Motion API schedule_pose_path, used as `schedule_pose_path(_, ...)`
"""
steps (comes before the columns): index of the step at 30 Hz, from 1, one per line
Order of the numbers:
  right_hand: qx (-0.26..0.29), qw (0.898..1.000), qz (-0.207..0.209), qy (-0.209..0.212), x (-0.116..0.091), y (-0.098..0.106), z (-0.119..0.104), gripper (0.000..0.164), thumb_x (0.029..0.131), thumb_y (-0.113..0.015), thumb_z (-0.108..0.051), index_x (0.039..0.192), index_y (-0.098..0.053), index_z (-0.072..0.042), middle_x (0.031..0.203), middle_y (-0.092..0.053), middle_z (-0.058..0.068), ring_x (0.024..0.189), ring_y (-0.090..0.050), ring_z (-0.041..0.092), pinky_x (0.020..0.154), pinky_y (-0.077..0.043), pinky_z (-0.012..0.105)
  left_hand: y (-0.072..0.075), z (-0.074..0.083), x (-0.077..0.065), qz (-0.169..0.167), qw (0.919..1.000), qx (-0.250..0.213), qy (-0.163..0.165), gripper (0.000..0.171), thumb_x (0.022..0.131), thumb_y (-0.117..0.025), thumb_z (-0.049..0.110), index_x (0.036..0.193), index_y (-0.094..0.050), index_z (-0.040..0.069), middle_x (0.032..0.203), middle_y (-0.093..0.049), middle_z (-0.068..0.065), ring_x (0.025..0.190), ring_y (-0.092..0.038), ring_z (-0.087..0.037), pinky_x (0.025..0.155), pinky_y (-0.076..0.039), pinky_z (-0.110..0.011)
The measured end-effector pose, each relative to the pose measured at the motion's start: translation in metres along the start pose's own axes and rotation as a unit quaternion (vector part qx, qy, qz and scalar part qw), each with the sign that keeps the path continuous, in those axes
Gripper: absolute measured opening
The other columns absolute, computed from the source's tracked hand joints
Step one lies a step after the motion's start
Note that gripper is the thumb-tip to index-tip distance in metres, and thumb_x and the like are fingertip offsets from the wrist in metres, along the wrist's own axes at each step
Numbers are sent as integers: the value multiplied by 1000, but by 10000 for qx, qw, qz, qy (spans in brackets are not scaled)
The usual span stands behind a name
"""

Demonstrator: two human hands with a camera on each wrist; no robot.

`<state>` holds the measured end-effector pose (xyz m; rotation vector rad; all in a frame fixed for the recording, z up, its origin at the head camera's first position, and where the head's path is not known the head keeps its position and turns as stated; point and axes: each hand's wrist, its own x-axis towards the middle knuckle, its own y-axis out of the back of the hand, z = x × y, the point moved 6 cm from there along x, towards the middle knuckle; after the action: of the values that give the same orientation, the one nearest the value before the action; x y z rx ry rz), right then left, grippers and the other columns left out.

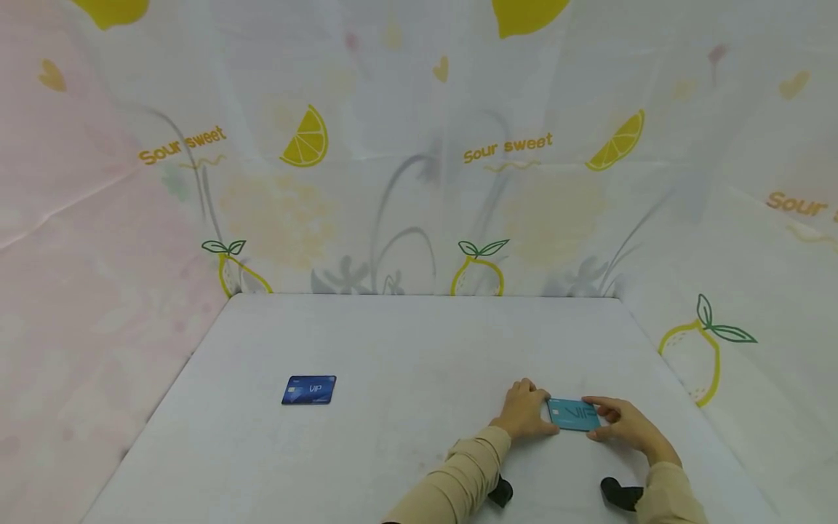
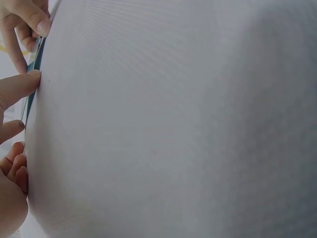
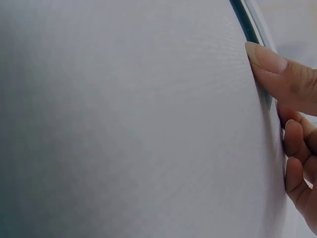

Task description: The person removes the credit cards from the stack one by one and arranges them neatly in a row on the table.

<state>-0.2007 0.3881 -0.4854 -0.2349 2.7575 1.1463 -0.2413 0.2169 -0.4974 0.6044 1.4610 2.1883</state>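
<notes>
A teal card marked VIP (image 1: 572,414) lies at or just above the white table, between the two hands. My left hand (image 1: 524,412) holds its left end, with the thumb near the bottom corner and the index finger near the top one. At the card's other end, my right hand (image 1: 627,426) grips the edge between thumb and index finger. The right wrist view shows the thumb (image 3: 277,69) against the card's thin teal edge (image 3: 245,22). Over on the left, a dark blue VIP card (image 1: 309,390) lies flat, apart from both hands.
The white table (image 1: 406,349) runs back to a lemon-print cloth (image 1: 406,204), which also hangs along both sides. Black wrist-worn pieces (image 1: 618,495) stick out near the cuffs.
</notes>
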Motion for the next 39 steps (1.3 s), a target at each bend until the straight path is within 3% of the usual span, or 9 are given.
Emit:
schedule_pose_path(12,89,9999,-27,105,0,0,-1,68,69,-80,-7,127,-49,12,103,-55,20,87,-48,25,72,-41,35,1,0,0,-76,9998,-133,83,52,72,-77,48,114,-66,21,95,-46,6,86,-39,-5,76,-35,-17)
schedule_pose_path(39,28,10000,10,-3,0,-2,3,66,70,-78,-7,126,-49,12,104,-56,19,89,-49,27,72,-42,35,0,0,-1,143,9998,-82,-77,52,70,-78,47,112,-67,19,95,-49,5,85,-41,-5,74,-35,-16)
